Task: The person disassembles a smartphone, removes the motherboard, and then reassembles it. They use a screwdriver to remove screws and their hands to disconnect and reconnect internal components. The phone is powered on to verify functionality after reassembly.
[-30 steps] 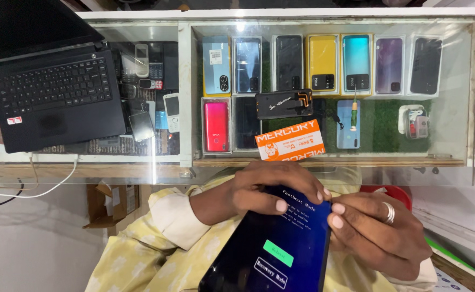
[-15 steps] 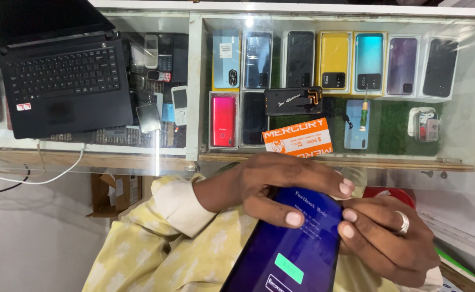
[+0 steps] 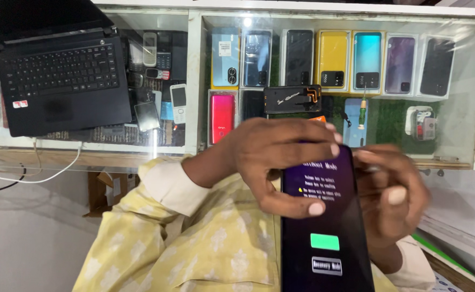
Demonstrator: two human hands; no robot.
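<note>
A dark smartphone (image 3: 324,232) stands upright in front of me, its screen lit with lines of white text, a green bar and a grey button. My left hand (image 3: 281,157) grips its top and left edge, thumb pressed onto the screen. My right hand (image 3: 394,194), slightly blurred, holds the phone's right edge from behind. Pale yellow patterned sleeves with white cuffs cover both forearms.
A glass display counter (image 3: 194,75) holds several boxed phones in a row, a red phone (image 3: 222,111) and small keypad phones. A black open laptop (image 3: 61,78) sits on the counter's left, with a white cable (image 3: 43,176) hanging below. A black device (image 3: 292,99) lies on the glass.
The phone has come up and closer, now upright instead of tilted. My left hand has shifted onto its upper edge, and both hands hide the orange card on the counter.
</note>
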